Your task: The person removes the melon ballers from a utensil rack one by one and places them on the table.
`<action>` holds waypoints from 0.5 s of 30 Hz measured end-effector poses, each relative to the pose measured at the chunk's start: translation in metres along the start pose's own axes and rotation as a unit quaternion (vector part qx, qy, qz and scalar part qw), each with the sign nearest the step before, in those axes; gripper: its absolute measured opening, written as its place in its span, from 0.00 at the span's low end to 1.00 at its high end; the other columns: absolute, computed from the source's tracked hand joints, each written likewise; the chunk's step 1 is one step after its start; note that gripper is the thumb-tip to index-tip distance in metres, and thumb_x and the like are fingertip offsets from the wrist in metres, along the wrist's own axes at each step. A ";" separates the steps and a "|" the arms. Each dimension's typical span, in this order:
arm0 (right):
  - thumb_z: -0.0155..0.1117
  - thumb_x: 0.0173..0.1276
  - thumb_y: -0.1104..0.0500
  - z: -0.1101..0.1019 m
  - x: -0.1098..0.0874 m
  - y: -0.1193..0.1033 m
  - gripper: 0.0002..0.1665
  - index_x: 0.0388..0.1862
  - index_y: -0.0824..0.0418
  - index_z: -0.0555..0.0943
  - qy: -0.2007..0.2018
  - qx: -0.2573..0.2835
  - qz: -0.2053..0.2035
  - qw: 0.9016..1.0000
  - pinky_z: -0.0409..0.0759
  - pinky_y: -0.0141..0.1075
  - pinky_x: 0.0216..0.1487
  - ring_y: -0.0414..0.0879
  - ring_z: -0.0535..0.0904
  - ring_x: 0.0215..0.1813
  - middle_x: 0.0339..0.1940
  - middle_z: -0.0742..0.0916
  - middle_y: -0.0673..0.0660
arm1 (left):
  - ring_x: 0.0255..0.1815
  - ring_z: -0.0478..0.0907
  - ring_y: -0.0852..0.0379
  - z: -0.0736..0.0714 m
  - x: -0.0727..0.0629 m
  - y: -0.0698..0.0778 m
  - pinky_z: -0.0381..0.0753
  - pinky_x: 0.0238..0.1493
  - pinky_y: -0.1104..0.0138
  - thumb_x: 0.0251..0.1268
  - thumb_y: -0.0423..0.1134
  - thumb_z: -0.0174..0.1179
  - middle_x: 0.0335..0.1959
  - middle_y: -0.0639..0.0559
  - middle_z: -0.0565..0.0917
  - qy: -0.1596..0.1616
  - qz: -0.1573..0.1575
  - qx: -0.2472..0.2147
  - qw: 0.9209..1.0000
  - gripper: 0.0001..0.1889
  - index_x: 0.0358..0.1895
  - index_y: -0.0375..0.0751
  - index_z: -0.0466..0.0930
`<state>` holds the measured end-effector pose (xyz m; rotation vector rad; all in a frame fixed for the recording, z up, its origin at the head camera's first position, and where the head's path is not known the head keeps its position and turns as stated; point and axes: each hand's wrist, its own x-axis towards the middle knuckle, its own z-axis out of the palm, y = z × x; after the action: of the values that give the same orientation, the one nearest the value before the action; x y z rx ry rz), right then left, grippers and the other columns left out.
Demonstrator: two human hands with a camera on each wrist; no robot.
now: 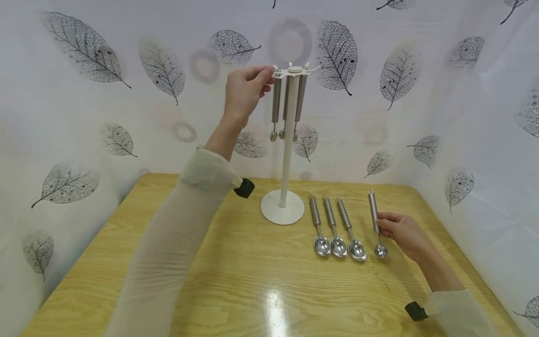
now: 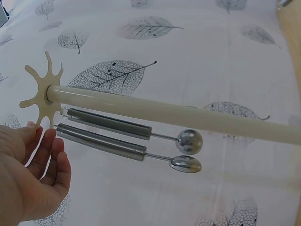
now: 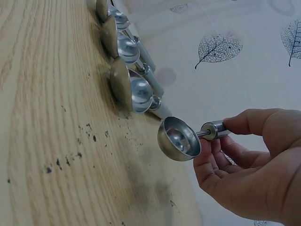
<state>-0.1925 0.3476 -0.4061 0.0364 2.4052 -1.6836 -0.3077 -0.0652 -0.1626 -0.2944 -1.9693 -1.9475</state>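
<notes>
**Pale sleeve [image 1: 160,262] slants up to the top of a white stand [image 1: 288,159]**

That sleeve takes up much of the near left side, its cuff turned back and a dark block [image 1: 244,188] fixed at the wrist. Beyond it, the left hand [image 1: 246,89] is up at the stand's flat, many-pronged top, thumb and forefinger pinching one prong. The other fingers curl in loosely just beside a hanging handle.

I count three slim metal utensils [image 1: 275,103] dangling from the prongs, small bowls down, close about the upper post. The stand itself rises upright from a round base [image 1: 281,216] on the wooden table [image 1: 227,290].

Over on the right, the right hand [image 1: 402,231] grips a small round scoop [image 1: 374,210] by the lower part of its handle, thumb on one side and fingers on the other. The scoop is tilted a little, bowl low and looped end high, held just over the wood.

Between it and the stand, three larger spoons [image 1: 338,245] lie side by side, bowls towards the person, handles pointing away. Dark specks [image 3: 66,162] mark the wood near them. Behind everything hangs a pale cloth [image 1: 337,154] printed with lacy leaves.
</notes>
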 end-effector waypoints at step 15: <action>0.53 0.86 0.63 0.005 0.004 0.015 0.32 0.75 0.86 0.59 -0.001 -0.016 0.022 1.000 0.85 0.32 0.48 0.41 0.81 0.45 0.55 0.82 0.66 | 0.35 0.82 0.59 0.000 -0.001 0.000 0.84 0.49 0.66 0.78 0.39 0.66 0.40 0.46 0.90 0.003 0.002 0.003 1.000 0.12 0.55 0.36 0.90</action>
<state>-0.1935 0.3476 -0.4220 0.0818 2.4116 -1.6261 -0.3068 -0.0654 -0.1628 -0.2901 -1.9697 -1.9376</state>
